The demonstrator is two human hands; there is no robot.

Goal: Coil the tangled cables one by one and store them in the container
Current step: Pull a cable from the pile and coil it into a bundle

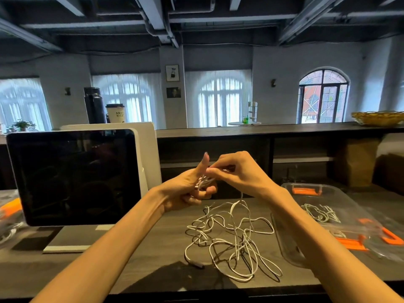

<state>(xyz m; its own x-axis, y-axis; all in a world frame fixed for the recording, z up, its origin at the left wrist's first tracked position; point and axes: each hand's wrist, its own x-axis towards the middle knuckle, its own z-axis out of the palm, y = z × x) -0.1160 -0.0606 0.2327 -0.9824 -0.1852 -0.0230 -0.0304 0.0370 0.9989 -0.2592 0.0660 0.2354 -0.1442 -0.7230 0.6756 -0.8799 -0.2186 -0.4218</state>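
Note:
A tangle of white cables [231,239] lies on the dark wooden counter in front of me. My left hand [192,189] is raised above it, thumb pointing up, fingers curled round a small bundle of white cable loops. My right hand [238,171] pinches the cable just beside the left thumb; a strand hangs from the hands down to the tangle. To the right stands a clear plastic container [290,243] with orange clips; a coiled white cable [321,213] lies inside it.
A dark-screened monitor [74,176] stands at the left on a white base. Another clear box with an orange clip [11,213] sits at the far left edge. A raised shelf [262,127] behind the counter carries a black flask, a paper cup and a woven basket [378,118].

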